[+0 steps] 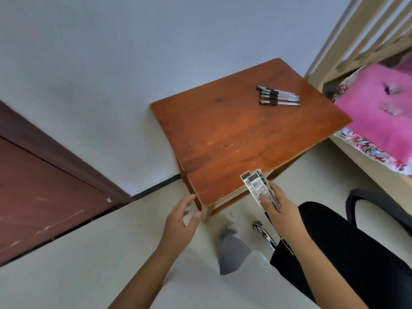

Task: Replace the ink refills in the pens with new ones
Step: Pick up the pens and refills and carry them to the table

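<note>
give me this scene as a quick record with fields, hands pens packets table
left hand: open, fingers spread, empty, near the table's near corner
right hand: gripping the refill packets, thumb on top
refill packets: several printed packets fanned out, held over the table's near edge
pens: small cluster lying side by side at the table's far right, untouched
table: brown wood, scuffed top; only the pens lie on it
task state: no pen opened yet

A home bedroom: a bed (pixel 376 121) with pink bedding and slatted frame beside the wooden surface (pixel 234 139), a door (pixel 44 186) left of it.
</note>
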`<state>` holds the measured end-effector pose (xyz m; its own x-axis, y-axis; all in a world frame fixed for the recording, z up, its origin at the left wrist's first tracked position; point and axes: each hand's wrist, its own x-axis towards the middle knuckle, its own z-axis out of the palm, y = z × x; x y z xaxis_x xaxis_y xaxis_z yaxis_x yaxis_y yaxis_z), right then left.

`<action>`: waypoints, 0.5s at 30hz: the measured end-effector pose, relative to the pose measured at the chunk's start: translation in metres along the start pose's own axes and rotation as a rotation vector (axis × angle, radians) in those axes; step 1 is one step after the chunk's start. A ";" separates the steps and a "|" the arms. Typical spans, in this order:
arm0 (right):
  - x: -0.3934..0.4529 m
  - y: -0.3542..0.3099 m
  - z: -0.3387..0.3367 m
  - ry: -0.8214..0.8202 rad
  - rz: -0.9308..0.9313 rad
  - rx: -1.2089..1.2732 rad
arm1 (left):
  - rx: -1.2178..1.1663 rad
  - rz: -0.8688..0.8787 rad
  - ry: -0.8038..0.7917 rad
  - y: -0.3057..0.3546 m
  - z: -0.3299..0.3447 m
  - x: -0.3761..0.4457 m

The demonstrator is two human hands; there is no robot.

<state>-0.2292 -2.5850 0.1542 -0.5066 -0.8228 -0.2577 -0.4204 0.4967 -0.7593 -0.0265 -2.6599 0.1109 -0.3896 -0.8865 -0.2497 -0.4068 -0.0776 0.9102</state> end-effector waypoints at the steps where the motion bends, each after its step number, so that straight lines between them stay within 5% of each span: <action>1: 0.014 -0.002 0.000 -0.004 -0.004 -0.017 | 0.002 0.011 0.003 0.002 0.003 0.013; 8: 0.146 -0.028 0.002 -0.190 -0.206 -0.116 | -0.003 -0.074 0.163 0.029 0.023 0.104; 15: 0.277 -0.052 0.018 -0.514 -0.493 -0.441 | 0.143 -0.307 0.599 0.051 0.057 0.176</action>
<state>-0.3339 -2.8440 0.1114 0.1740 -0.9443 -0.2792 -0.8141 0.0215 -0.5803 -0.1636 -2.7939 0.0947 0.2680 -0.9364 -0.2266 -0.5469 -0.3415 0.7644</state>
